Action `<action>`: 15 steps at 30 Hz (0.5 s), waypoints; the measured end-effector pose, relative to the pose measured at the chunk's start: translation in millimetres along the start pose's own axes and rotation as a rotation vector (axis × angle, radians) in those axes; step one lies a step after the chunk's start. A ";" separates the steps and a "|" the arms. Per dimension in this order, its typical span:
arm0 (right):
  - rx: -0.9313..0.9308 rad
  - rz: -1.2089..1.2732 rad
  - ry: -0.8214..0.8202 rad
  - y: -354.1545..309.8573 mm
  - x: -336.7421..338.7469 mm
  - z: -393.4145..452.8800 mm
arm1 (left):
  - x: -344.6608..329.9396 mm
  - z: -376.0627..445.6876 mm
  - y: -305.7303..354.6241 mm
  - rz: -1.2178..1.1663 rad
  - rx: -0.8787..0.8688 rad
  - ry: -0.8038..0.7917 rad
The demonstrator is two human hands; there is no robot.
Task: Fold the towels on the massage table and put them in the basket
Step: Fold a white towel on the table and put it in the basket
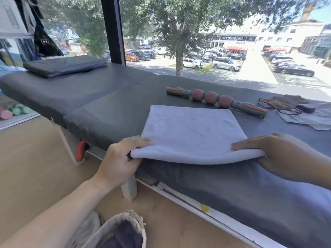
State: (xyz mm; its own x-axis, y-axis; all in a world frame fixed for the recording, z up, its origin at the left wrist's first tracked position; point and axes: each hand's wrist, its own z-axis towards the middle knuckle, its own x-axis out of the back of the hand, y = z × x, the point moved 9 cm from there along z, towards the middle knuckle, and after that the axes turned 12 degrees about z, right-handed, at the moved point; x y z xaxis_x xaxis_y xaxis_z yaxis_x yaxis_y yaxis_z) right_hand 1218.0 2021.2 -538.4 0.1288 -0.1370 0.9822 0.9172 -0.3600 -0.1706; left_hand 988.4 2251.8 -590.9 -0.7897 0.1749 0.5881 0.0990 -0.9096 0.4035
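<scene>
Massage room: padded table (pixel 107 97), roller stick (pixel 215 101)

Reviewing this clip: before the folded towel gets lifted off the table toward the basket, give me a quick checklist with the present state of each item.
1. Towel folded: the white towel lies as a neat rectangle on the massage table. Ok.
2. Left hand grips the near left corner, thumb on top. Ok.
3. Right hand holds the near right corner, fingers on top, thumb under. Ok.
4. Massage roller lies beyond the towel, apart from it. Ok.
5. Basket on the floor, near the left forearm, mouth open. Ok.
6. Room left in the basket: dark cloth inside, mostly out of frame. Cannot tell.
</scene>
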 end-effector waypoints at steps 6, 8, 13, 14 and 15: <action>-0.088 0.889 -0.002 45.2 19.5 -8.7 | 16.6 9.2 1.3 -0.199 0.249 0.039; -0.123 0.957 -0.059 47.0 14.4 -4.2 | 15.2 12.7 6.9 -0.264 0.294 0.033; -0.176 0.887 -0.002 52.2 7.0 22.5 | 5.8 35.7 1.9 -0.268 0.389 -0.002; -0.184 0.918 0.036 50.9 9.6 29.4 | 2.5 43.6 -2.9 -0.266 0.401 -0.018; -0.201 0.956 0.064 52.5 10.3 37.1 | -0.8 52.7 -9.5 -0.251 0.408 -0.026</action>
State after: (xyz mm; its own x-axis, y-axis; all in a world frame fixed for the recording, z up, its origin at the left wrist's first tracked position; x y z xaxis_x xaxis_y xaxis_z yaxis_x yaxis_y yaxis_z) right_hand 1281.4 2035.1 -534.4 0.7580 -0.5008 0.4179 0.3548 -0.2211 -0.9084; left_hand 1019.9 2280.2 -558.2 -0.8047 0.3840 0.4528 0.1413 -0.6169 0.7743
